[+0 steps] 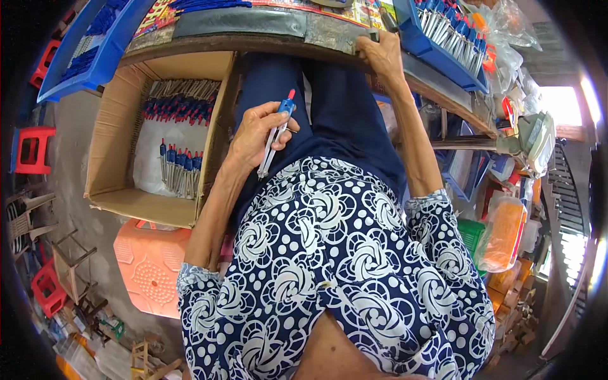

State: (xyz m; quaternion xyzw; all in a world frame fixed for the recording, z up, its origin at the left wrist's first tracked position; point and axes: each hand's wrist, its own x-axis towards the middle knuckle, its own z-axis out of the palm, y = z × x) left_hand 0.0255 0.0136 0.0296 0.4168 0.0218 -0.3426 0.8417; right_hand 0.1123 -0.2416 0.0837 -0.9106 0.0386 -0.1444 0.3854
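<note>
My left hand (261,132) is closed around a drawing compass (287,106) with a blue head, a red tip and silver legs, held above my lap. The compass legs point down toward my waist. My right hand (384,56) is up at the bench edge (329,43), its fingers curled by a small dark metal piece; what they grip there is hidden. Right of that hand, a blue tray (437,47) holds many similar compasses (453,31) with silver legs.
On my left, an open cardboard box (111,142) contains stacked compasses (180,101), resting by a pink plastic stool (149,269). Another blue tray (88,73) with blue parts juts out at upper left. Red stools (35,150) stand farther left; bags and bins crowd the right.
</note>
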